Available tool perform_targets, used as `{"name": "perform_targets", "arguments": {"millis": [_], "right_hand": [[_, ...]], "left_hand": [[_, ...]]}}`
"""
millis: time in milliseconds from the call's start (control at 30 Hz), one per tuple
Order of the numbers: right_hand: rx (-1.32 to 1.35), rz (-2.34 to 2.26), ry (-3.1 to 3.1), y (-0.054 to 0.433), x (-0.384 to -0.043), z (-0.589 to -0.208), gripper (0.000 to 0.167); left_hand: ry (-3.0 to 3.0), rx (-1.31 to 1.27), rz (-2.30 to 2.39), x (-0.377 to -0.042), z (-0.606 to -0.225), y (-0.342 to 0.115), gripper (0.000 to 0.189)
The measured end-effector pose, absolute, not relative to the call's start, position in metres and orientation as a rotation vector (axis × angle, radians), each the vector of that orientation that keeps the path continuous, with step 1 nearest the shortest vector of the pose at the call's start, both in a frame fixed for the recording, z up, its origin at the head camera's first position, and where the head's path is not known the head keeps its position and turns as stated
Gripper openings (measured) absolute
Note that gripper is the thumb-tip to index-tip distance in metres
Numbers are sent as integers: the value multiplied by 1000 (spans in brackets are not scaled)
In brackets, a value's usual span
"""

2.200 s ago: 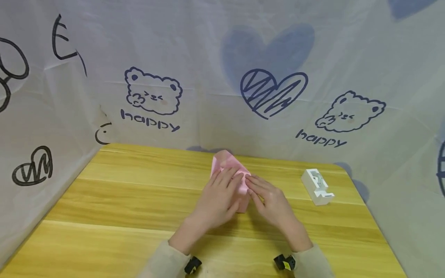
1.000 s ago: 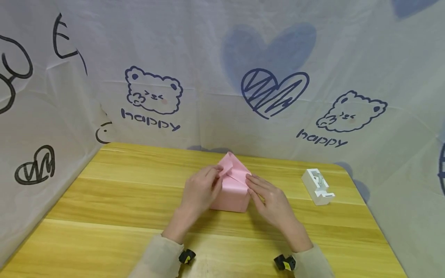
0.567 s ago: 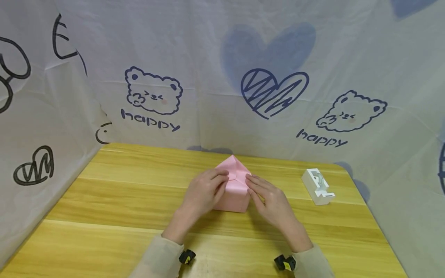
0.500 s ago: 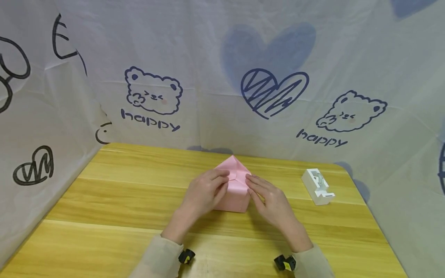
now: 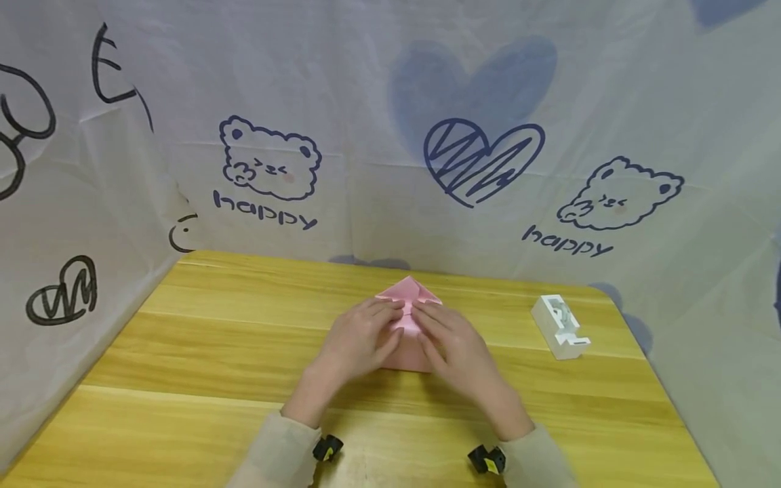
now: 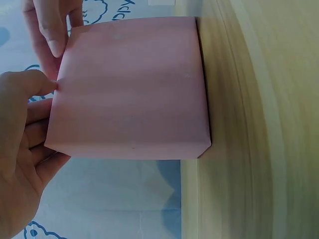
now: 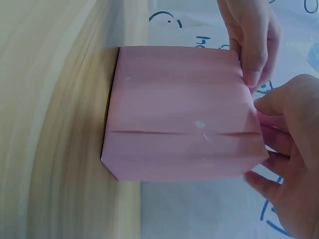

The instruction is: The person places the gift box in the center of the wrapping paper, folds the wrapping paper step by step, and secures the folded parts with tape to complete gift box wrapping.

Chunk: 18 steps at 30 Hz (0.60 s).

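Observation:
A box wrapped in pink paper (image 5: 407, 356) stands on the wooden table, its folded end flaps facing up with a pointed flap at the far side. My left hand (image 5: 356, 339) rests its fingers on the left half of the folded top, thumb at the near edge. On the right half, the fingers of my right hand (image 5: 457, 346) press the paper, close to the left fingertips. The pink side of the box (image 6: 129, 89) looks smooth in the left wrist view. A crease crosses the box's side (image 7: 179, 109) in the right wrist view. The fingers hide the middle of the folds.
A white tape dispenser (image 5: 560, 329) with a tape roll stands on the right of the wooden table (image 5: 213, 359). A white cloth (image 5: 366, 81) with drawn bears and hearts hangs behind and beside the table.
The left hand has folded the left flap inward and now lies on it. The right hand has moved left from the right edge onto the top, narrowing the gap between the hands.

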State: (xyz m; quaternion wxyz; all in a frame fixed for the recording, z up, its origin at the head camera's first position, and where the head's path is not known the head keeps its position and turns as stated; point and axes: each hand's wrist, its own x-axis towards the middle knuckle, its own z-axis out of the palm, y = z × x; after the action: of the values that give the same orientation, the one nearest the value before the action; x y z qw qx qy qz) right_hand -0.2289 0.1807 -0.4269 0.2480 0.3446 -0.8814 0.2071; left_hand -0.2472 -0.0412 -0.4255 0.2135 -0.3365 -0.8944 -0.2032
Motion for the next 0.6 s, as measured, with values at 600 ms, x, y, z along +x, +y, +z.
{"name": "perform_targets", "arguments": {"millis": [600], "right_hand": [[895, 480, -2485, 173, -231, -432, 39]], "left_hand": [[-2371, -970, -645, -253, -411, -81, 21]]}}
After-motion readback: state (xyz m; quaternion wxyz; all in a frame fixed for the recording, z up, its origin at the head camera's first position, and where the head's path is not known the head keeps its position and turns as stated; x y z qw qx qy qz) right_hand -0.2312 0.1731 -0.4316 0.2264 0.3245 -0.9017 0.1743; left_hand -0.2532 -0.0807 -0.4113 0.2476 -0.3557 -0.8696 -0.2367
